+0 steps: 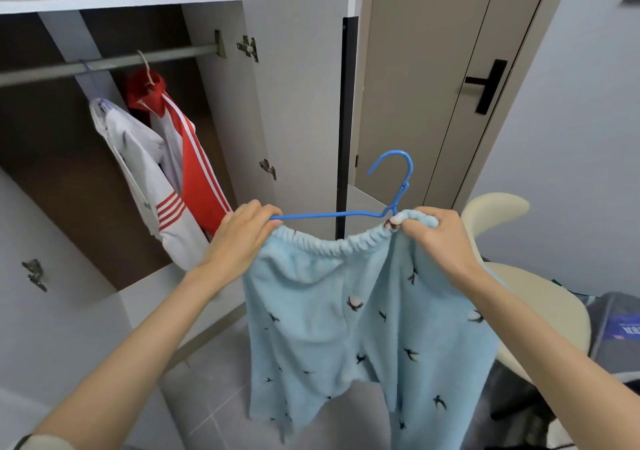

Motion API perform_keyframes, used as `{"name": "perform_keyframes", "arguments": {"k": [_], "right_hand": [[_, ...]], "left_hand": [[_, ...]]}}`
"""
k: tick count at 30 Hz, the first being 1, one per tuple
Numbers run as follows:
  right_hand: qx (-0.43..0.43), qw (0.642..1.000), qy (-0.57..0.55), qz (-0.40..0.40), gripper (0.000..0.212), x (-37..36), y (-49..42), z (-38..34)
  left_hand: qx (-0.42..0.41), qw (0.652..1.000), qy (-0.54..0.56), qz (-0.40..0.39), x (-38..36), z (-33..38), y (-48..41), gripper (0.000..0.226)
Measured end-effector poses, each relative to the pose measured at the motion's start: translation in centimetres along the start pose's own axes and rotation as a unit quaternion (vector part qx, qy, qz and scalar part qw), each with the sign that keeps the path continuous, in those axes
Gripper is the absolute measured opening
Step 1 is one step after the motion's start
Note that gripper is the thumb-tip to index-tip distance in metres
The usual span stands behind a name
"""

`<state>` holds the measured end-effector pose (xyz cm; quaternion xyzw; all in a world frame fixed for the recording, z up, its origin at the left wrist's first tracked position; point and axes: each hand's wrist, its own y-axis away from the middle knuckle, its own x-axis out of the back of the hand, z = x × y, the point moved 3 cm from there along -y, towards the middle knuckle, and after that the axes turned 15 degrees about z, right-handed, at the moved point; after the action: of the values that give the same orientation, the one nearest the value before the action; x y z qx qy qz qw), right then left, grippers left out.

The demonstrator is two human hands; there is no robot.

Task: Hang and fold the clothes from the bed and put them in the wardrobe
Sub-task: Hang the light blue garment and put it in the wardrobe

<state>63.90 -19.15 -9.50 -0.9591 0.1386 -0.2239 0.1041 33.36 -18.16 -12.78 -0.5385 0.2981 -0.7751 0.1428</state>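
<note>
Both hands pinch: left hand [242, 238] grips blue hanger [391, 200] and waistband, right hand [440, 235] holds pajama pants [346, 311]; the unclipped fleece may slide off.

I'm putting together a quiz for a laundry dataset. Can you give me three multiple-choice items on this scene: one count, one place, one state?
1. How many garments hang on the rail?
A. one
B. two
C. four

2. Where is the hanger?
A. hooked on the rail
B. held at the pants waistband
C. lying on a bed

3. What state is the wardrobe door in?
A. open
B. shut
C. taken off

Answers:
1 B: a white jacket and a red jacket hang there.
2 B: the left hand grips one end of it with the waistband, and the right hand grips the waistband by its neck.
3 A: the door is swung out, so its hinges and the wardrobe's inside show.
</note>
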Motion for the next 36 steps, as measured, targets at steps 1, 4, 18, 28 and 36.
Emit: {"name": "perform_keyframes", "arguments": {"k": [1, 4, 18, 28, 36], "right_hand": [[-0.001, 1.000, 0.000, 0.002, 0.031, -0.1, 0.1, -0.1], [-0.004, 1.000, -0.002, 0.010, 0.035, 0.0, 0.3, -0.2], [0.124, 0.953, 0.276, -0.004, 0.020, 2.9, -1.2, 5.0], [0.019, 0.981, 0.015, -0.193, 0.037, -0.1, 0.6, -0.2], [-0.103, 0.977, -0.122, -0.143, 0.034, -3.5, 0.3, -3.2]], "left_hand": [[-0.005, 1.000, -0.004, -0.004, -0.1, 0.5, -0.1, 0.026], [-0.009, 1.000, -0.020, 0.005, -0.1, 1.7, -0.2, 0.024], [0.117, 0.987, 0.028, 0.105, 0.5, -1.1, -1.3, 0.025], [0.019, 0.994, 0.079, 0.073, 0.4, 1.6, -3.0, 0.020], [0.274, 0.934, 0.203, 0.106, -2.4, 4.6, -4.2, 0.072]]}}
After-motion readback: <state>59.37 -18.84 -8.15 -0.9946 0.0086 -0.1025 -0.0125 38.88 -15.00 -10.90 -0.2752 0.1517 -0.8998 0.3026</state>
